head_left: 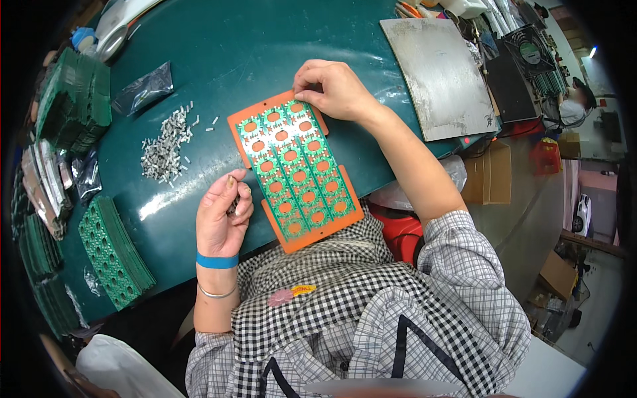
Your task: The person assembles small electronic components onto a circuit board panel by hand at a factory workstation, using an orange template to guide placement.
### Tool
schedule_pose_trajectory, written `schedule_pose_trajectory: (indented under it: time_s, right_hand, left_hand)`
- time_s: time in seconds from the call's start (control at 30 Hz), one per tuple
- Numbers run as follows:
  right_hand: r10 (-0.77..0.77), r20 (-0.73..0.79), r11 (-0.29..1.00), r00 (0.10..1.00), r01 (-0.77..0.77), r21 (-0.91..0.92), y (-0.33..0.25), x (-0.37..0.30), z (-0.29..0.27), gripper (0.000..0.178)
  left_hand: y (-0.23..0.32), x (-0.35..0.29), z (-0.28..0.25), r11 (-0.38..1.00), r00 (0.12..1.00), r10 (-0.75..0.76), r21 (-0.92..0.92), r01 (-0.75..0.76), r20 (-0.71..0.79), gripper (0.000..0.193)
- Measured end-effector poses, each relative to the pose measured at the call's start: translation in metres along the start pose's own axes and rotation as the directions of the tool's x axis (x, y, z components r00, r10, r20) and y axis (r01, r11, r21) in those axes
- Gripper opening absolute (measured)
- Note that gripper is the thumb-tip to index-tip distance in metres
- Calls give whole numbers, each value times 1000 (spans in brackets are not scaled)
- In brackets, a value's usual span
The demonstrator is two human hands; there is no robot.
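Observation:
A green circuit board panel (290,156) with rows of oval cut-outs lies on an orange fixture plate (352,215), which reaches over the table's near edge. My right hand (337,91) is at the panel's far end, thumb and forefinger pinched together at its edge. Whatever sits between those fingertips is too small to make out. Left of the plate, my left hand (224,211) is half curled with thumb and forefinger together. Small dark bits show in its palm, but their kind is unclear. A pile of small grey-white cylindrical parts (164,151) lies beyond my left hand.
Stacks of green circuit boards (116,255) stand at the left, with more stacked boards (74,99) farther back. A dark plastic pouch (144,88) lies near the pile. At the right are a metal plate (438,76), a black fan (529,50) and a cardboard box (488,174).

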State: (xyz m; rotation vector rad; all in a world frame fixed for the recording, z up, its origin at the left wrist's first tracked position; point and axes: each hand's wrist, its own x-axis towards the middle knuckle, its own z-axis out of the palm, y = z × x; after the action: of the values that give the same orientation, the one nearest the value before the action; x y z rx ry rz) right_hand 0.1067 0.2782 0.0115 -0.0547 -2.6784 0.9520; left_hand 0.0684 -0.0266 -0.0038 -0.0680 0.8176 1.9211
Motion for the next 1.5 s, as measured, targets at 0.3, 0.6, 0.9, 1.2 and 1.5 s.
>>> schedule_pose_trajectory:
  time_s: [0.3,0.6,0.9,1.2,1.5]
  right_hand:
    - [-97,-76,992,992,90,-91,-2,-2,6,8]
    - [-79,28,986,996,82,-143,-15,-2,-10,13]
    - [-158,-51,930,986,166,328,-103,-57,14,20]
    - [-249,-71,906,966,259,335,-91,-63,10,7]
    - [101,50,995,994,-101,-4,-30,-37,-5,10]
  left_hand:
    - [-2,-2,13,987,994,53,156,-37,-100,17]
    - [-7,-9,25,950,996,79,300,-86,36,14]
    - [-14,-12,38,926,996,74,367,-88,51,18]
    - [-20,-10,32,987,991,-56,157,37,122,18]
    - [-22,-13,34,980,995,-61,192,45,79,15]
